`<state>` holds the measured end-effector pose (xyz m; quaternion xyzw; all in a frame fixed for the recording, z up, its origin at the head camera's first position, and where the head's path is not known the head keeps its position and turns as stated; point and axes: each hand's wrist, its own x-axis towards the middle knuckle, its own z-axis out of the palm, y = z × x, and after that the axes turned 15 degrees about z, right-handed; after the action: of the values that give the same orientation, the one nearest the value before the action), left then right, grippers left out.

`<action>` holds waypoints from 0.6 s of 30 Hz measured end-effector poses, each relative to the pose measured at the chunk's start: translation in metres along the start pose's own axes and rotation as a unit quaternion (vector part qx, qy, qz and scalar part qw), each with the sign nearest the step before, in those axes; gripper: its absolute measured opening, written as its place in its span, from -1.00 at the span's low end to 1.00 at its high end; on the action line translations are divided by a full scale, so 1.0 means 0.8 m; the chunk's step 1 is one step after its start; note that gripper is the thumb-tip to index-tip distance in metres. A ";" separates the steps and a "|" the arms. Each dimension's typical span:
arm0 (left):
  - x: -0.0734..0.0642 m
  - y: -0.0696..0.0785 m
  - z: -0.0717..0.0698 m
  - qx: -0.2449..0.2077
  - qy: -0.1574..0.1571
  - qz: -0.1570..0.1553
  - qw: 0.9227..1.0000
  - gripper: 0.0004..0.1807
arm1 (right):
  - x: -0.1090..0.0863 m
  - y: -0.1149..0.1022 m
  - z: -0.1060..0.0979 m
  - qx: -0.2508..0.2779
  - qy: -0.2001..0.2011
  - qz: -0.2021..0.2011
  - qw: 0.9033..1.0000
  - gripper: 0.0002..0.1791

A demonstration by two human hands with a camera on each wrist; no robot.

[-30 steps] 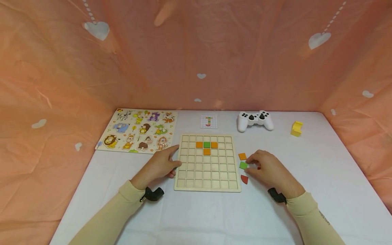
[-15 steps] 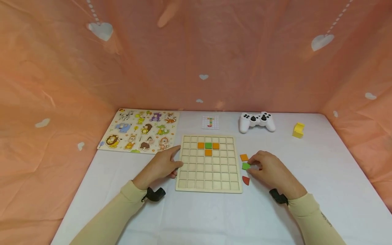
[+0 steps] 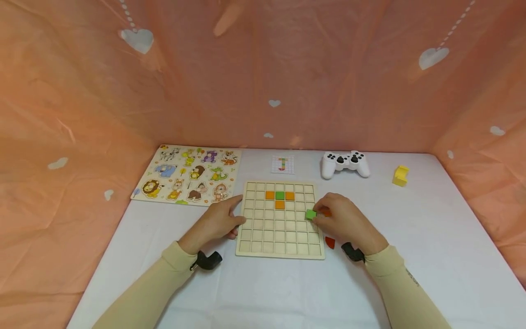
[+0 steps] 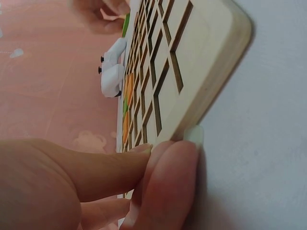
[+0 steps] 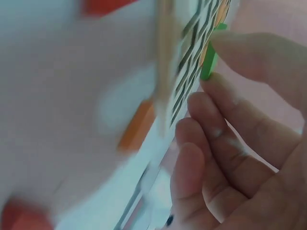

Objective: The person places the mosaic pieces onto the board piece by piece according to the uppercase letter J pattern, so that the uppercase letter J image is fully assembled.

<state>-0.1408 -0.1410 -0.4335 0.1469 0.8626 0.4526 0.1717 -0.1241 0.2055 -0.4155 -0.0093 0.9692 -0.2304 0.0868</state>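
Observation:
My right hand (image 3: 339, 217) pinches a green square tile (image 5: 209, 60) between thumb and index finger, over the right columns of a wooden grid board (image 3: 263, 249). The other fingers of that hand curl loosely below. In the board's upper middle sit a green tile (image 3: 280, 195) between two orange tiles, and one orange tile (image 3: 280, 205) under it. My left hand (image 3: 218, 220) rests at the board's left edge, index finger and thumb extended against it; in the left wrist view the thumb (image 4: 115, 170) touches the rim.
Right of the board lie an orange tile (image 5: 136, 125), partly hidden in the head view, and a red quarter-round piece (image 3: 330, 242). Behind are a pattern card (image 3: 282, 164), a white game controller (image 3: 346, 164) and a yellow block (image 3: 400, 176). An animal puzzle (image 3: 186, 176) lies at left.
My right hand has lifted the green tile from the table beside the board and carried it left over the right columns. My left hand has stayed at the board's edge.

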 end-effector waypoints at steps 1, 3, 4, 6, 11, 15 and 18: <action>0.000 0.000 0.000 0.001 0.001 -0.001 1.000 -0.13 | 0.004 -0.006 0.002 -0.002 0.000 -0.008 1.000 -0.83; 0.000 0.000 0.001 0.003 0.002 -0.003 1.000 -0.13 | 0.012 -0.017 0.006 -0.006 -0.002 -0.025 1.000 -0.81; 0.000 0.000 0.001 0.003 0.003 -0.003 1.000 -0.13 | 0.015 -0.022 0.008 -0.006 -0.002 -0.034 0.999 -0.81; 0.000 -0.001 0.002 0.001 0.004 -0.002 1.000 -0.13 | 0.022 -0.031 0.011 -0.005 -0.004 -0.052 0.999 -0.80; 0.001 -0.001 0.003 -0.001 0.006 -0.004 1.000 -0.12 | 0.032 -0.049 0.019 0.000 -0.012 -0.079 0.997 -0.79; 0.001 0.000 0.003 0.004 0.007 -0.004 1.000 -0.12 | 0.036 -0.059 0.027 0.003 -0.016 -0.091 0.996 -0.79; 0.001 0.000 0.002 0.006 0.006 -0.004 1.000 -0.12 | 0.038 -0.063 0.032 0.005 -0.016 -0.100 0.995 -0.79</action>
<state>-0.1409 -0.1393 -0.4341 0.1422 0.8668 0.4476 0.1676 -0.1509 0.1475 -0.4204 -0.1093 0.9608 -0.2424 0.0790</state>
